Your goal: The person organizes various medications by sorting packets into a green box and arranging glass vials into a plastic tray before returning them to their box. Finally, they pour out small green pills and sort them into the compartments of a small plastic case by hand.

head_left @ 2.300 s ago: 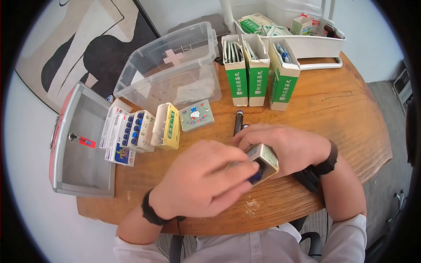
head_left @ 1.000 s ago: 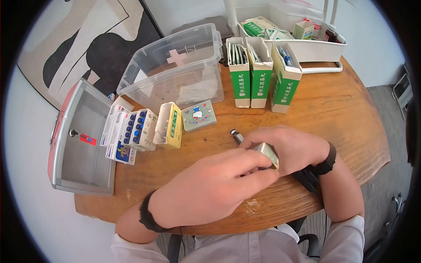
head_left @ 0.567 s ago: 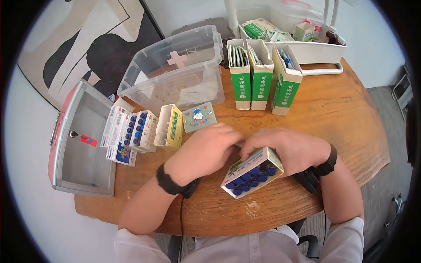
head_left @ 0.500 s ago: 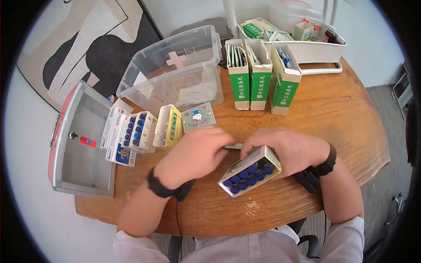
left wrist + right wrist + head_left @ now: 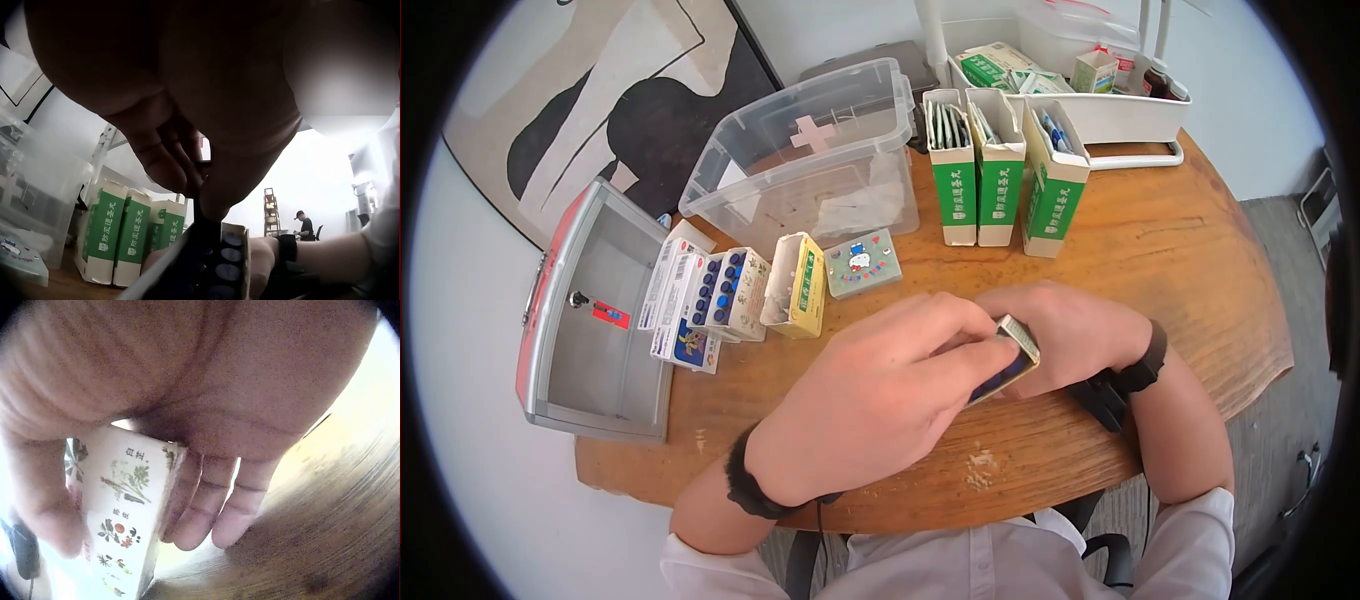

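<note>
My right hand (image 5: 1065,335) grips a small printed carton (image 5: 1022,338), its open end tipped toward my body. In the right wrist view the thumb lies along one side of the carton (image 5: 119,494) and the fingers along the other, plant drawings between them. Blue-capped vials (image 5: 227,272) stand in rows inside it. Over the open end, my left hand (image 5: 870,395) pinches a slim dark vial (image 5: 206,215) between thumb and fingers, close to the carton's edge. In the head view the left hand covers most of the opening and the vial.
To the left stand another carton of blue-capped vials (image 5: 745,300), a yellow carton (image 5: 808,292) and a metal-framed case (image 5: 600,350). Behind are a patterned box (image 5: 863,264), a clear bin (image 5: 800,205), several green-and-white cartons (image 5: 1000,205) and a white tray (image 5: 1135,120).
My left hand reached to the table beyond the carton, then came back over its open end with a vial. My right hand keeps the carton in nearly the same place, tilting it slightly.
</note>
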A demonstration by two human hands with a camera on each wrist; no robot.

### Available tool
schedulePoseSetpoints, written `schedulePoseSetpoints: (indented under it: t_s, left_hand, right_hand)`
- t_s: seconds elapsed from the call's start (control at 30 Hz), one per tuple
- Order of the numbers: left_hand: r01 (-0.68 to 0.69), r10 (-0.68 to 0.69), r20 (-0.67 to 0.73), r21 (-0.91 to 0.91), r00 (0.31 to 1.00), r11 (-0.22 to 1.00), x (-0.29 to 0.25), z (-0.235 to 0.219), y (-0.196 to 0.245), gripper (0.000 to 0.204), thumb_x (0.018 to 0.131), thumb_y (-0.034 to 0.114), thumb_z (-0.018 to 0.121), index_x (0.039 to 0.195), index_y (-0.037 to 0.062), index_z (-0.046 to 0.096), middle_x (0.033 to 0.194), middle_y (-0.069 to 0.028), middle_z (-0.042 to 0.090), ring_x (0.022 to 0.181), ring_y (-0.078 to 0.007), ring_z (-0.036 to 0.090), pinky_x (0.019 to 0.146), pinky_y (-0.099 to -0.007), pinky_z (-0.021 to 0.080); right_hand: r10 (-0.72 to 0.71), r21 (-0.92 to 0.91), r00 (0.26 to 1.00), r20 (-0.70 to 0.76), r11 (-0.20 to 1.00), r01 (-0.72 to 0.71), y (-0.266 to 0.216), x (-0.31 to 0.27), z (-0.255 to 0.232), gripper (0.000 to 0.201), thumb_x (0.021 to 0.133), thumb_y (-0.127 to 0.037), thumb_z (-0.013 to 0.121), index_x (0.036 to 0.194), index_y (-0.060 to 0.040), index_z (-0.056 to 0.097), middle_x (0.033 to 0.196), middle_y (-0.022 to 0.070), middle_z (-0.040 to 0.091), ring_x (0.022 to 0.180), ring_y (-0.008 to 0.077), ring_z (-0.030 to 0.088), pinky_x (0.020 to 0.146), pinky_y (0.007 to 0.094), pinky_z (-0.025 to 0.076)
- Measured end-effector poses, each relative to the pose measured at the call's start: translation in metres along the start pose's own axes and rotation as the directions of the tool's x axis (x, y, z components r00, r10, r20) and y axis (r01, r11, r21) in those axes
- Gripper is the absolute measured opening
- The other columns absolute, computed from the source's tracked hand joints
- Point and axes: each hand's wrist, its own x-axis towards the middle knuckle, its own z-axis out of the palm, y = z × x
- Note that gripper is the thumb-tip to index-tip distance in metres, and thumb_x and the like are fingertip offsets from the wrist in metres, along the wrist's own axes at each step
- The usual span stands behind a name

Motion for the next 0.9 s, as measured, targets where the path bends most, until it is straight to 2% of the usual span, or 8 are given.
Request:
schedulePoseSetpoints:
  t_s: [0.17,0.37,0.47,0.57,0.67,0.73,0.87,0.9]
  left_hand:
    - [0.081,-0.085,-0.049,-0.079,0.995,0.994,-0.001,-0.003,0.004,0.032,0.082,-0.005,0.088,0.111,0.0079,0.085,0.112,-0.0072,0.079,0.090,-0.0242,0.077,0.074,-0.0335,0.062]
    - [-0.030,0.029,0.009,0.111,1.000,0.993,-0.007,0.014,-0.003,0.038,0.084,0.003,0.090,0.120,0.0096,0.083,0.123,-0.0100,0.078,0.100,-0.0265,0.078,0.083,-0.0356,0.064]
    - [0.040,-0.031,-0.065,0.140,0.997,0.989,-0.014,0.005,-0.003,0.045,0.083,0.014,0.094,0.126,0.0093,0.081,0.126,-0.0120,0.076,0.101,-0.0301,0.077,0.086,-0.0387,0.063]
    - [0.199,-0.213,0.064,0.183,0.975,0.963,-0.034,0.004,0.006,0.068,0.082,0.025,0.095,0.142,0.0061,0.069,0.120,-0.0143,0.076,0.095,-0.0341,0.074,0.085,-0.0414,0.061]
    - [0.356,-0.379,0.071,0.216,0.923,0.909,-0.060,0.015,0.008,0.064,0.082,0.022,0.093,0.139,0.0057,0.068,0.114,-0.0140,0.076,0.093,-0.0338,0.074,0.083,-0.0411,0.061]
    - [0.372,-0.388,0.034,0.220,0.921,0.902,-0.078,0.007,0.012,0.057,0.081,0.022,0.093,0.131,0.0055,0.069,0.106,-0.0133,0.076,0.092,-0.0348,0.075,0.081,-0.0421,0.062]
    - [0.486,-0.464,-0.153,0.363,0.873,0.795,-0.143,-0.018,0.022,0.056,0.080,0.021,0.095,0.127,0.0024,0.069,0.105,-0.0132,0.079,0.092,-0.0297,0.080,0.083,-0.0400,0.064]
    - [0.631,-0.576,-0.256,0.320,0.776,0.707,-0.162,-0.023,0.025,0.053,0.082,0.017,0.095,0.125,0.0011,0.069,0.105,-0.0136,0.080,0.092,-0.0263,0.080,0.084,-0.0376,0.065]
  right_hand:
    - [-0.076,-0.042,0.996,-0.037,0.996,0.074,0.002,0.001,0.001,0.057,0.077,-0.015,0.091,0.129,-0.0055,0.071,0.113,0.0155,0.079,0.104,0.0374,0.076,0.090,0.0430,0.060]
    - [-0.063,-0.020,0.998,-0.028,0.998,0.062,0.007,0.003,0.006,0.058,0.077,-0.016,0.093,0.129,-0.0052,0.070,0.114,0.0160,0.079,0.105,0.0371,0.076,0.090,0.0437,0.060]
    - [-0.124,0.018,0.984,-0.130,0.992,0.128,0.007,0.001,0.008,0.059,0.076,-0.015,0.093,0.129,-0.0046,0.070,0.112,0.0161,0.078,0.106,0.0360,0.076,0.092,0.0431,0.060]
    - [-0.081,-0.010,0.996,-0.043,0.997,0.081,0.004,0.003,0.004,0.060,0.076,-0.014,0.093,0.131,-0.0041,0.070,0.113,0.0157,0.077,0.108,0.0341,0.075,0.094,0.0424,0.060]
    - [-0.117,-0.009,0.993,-0.014,0.993,0.116,0.004,0.007,0.007,0.065,0.078,-0.013,0.094,0.137,-0.0047,0.067,0.122,0.0135,0.076,0.110,0.0293,0.075,0.096,0.0404,0.060]
    - [0.057,0.169,0.998,-0.002,0.984,-0.056,-0.006,0.006,0.009,0.072,0.080,-0.014,0.095,0.144,-0.0051,0.062,0.130,0.0106,0.073,0.109,0.0249,0.074,0.096,0.0383,0.061]
    - [0.050,0.163,0.999,-0.001,0.985,-0.049,0.002,0.007,0.014,0.082,0.082,-0.018,0.097,0.152,-0.0055,0.058,0.131,0.0102,0.071,0.106,0.0219,0.073,0.096,0.0376,0.062]
    - [0.046,0.167,0.999,-0.004,0.985,-0.045,0.003,0.006,0.014,0.082,0.082,-0.018,0.097,0.152,-0.0055,0.058,0.131,0.0102,0.071,0.106,0.0219,0.073,0.096,0.0376,0.062]
